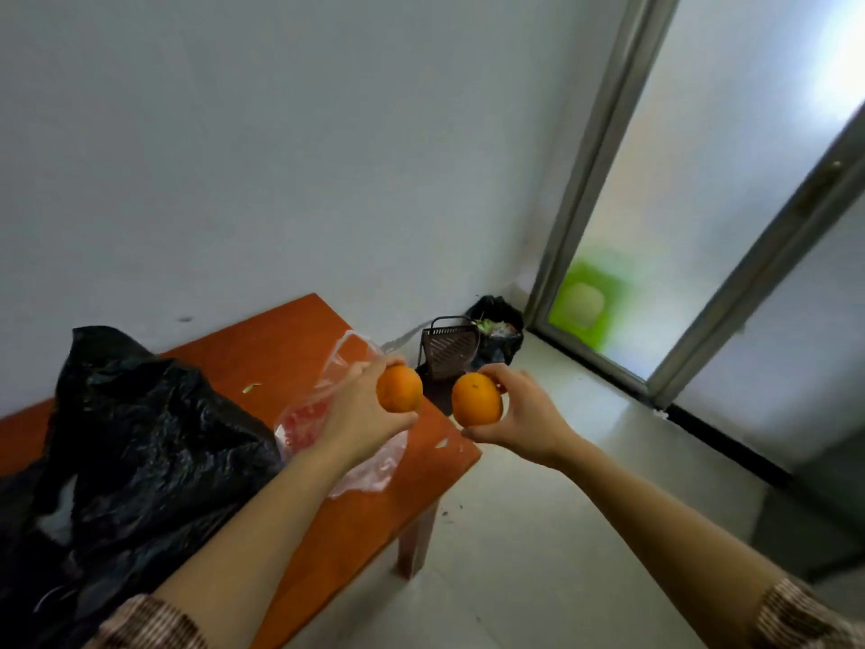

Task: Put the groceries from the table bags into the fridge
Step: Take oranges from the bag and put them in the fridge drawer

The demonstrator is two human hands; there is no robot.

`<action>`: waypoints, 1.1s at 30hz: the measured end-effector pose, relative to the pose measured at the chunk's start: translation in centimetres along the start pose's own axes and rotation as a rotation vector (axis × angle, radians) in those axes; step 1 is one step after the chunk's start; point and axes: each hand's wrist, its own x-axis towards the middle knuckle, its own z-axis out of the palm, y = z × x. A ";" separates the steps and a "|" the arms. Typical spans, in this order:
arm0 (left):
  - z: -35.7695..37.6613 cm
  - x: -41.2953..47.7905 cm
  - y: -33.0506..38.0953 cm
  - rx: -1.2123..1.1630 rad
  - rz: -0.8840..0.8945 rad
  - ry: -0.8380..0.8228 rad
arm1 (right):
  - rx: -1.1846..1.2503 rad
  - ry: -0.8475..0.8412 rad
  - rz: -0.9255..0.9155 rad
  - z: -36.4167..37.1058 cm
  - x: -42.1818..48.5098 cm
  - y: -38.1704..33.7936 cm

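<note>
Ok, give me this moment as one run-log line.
left hand: holds orange | right hand: holds second orange | both lifted near table edge | clear bag, black bag on table | fridge: not seen

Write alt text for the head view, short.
Each bare hand, left hand and right hand, holds a round orange fruit above the corner of an orange wooden table, which bears a crumpled black plastic bag and a clear plastic bag.

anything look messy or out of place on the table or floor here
Minor mess only. A green scrap and a pale scrap lie loose on the orange table, and dark crumbs dot the floor beside its leg. The oranges look intact.
</note>
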 end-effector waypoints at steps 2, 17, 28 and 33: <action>1.7 -0.7 3.4 -0.027 0.071 -0.029 | -0.045 0.096 0.033 -3.1 -3.4 0.9; 24.2 -11.2 33.9 -0.202 0.673 -0.279 | -0.273 0.689 0.339 -28.1 -33.0 14.9; 43.8 -22.7 59.5 -0.359 0.991 -0.332 | -0.454 0.963 0.454 -48.2 -54.6 26.7; 50.9 -24.7 67.5 -0.401 1.010 -0.378 | -0.460 1.008 0.512 -53.8 -59.4 32.5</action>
